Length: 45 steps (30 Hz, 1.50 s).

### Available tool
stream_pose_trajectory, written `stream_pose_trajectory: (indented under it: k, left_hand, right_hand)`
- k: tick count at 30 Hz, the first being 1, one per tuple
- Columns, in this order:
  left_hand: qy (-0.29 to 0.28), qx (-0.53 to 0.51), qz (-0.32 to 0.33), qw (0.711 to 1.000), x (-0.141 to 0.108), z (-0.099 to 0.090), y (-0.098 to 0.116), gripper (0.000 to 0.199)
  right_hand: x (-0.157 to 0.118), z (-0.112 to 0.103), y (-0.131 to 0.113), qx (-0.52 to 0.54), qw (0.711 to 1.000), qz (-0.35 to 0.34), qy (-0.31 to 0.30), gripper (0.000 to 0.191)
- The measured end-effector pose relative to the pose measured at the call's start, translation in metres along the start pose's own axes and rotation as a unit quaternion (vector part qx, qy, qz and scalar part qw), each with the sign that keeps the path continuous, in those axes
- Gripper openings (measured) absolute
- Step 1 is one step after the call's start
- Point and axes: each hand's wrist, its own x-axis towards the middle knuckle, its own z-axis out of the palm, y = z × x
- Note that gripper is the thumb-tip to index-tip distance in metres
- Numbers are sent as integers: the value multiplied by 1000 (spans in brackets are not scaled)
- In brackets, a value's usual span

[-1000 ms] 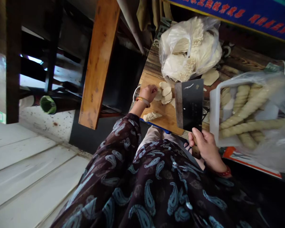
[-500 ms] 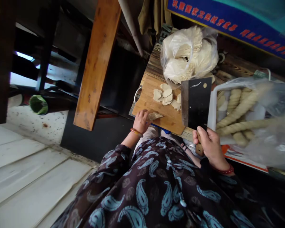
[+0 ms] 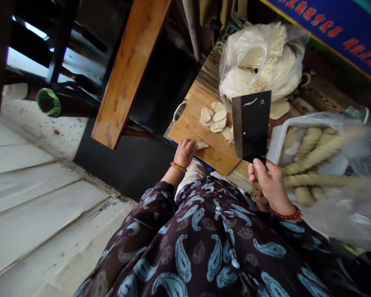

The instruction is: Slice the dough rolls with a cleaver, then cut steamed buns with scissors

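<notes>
My left hand (image 3: 184, 154) is closed around a short end of a pale roll (image 3: 200, 145) at the near left edge of the wooden cutting board (image 3: 188, 119). The tip of the roll sticks out to the right of my fingers. My right hand (image 3: 270, 183) grips the wooden handle of a broad dark cleaver (image 3: 256, 123). Its blade stands over the right part of the board, with the lighter edge facing left. Several pale oval slices (image 3: 219, 119) lie in a loose cluster on the board, some overlapping. The blade hides part of the board's right side.
Beyond the board sits a clear plastic bag (image 3: 235, 78) of pale thin sheets or strands. To the right, a white plastic box (image 3: 275, 142) holds several twisted pale rolls (image 3: 315, 154), partly covered by plastic film. A wooden bench (image 3: 131, 70) and a green-lined bin (image 3: 48, 102) are at the left.
The camera view has turned slightly, shifting the surroundings. Both hands keep their grips, on the roll and the cleaver. The blade now sits a little further left relative to the box.
</notes>
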Motion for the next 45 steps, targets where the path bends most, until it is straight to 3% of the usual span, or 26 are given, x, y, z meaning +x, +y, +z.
stream_pose_trajectory:
  k: [9,14,18,21,26,29,34,45]
  left_hand:
    - [80,0,-99,992,-11,4,39,40]
    - [70,7,-117,991,-3,5,37,40]
    - [50,22,-118,992,4,6,27,43]
    - [51,52,-131,989,4,4,28,46]
    - [96,73,-141,983,-6,-1,41,35]
    - [107,62,-121,985,-14,-1,46,31]
    - [72,46,-61,994,-17,8,40,36]
    - [33,45,-54,997,-17,14,25,40]
  right_hand:
    - [18,-34,7,-75,994,-50,-54,40]
    - [27,-44,13,-183,972,-120,-79,36]
    - [30,-35,23,-265,937,-202,-102,31]
    - [31,-25,29,-300,913,-243,-135,40]
    - [39,-10,34,-335,886,-255,-194,48]
    - [46,-3,36,-339,878,-257,-219,49]
    - [58,8,35,-335,876,-267,-222,49]
    - [65,14,41,-366,866,-238,-244,49]
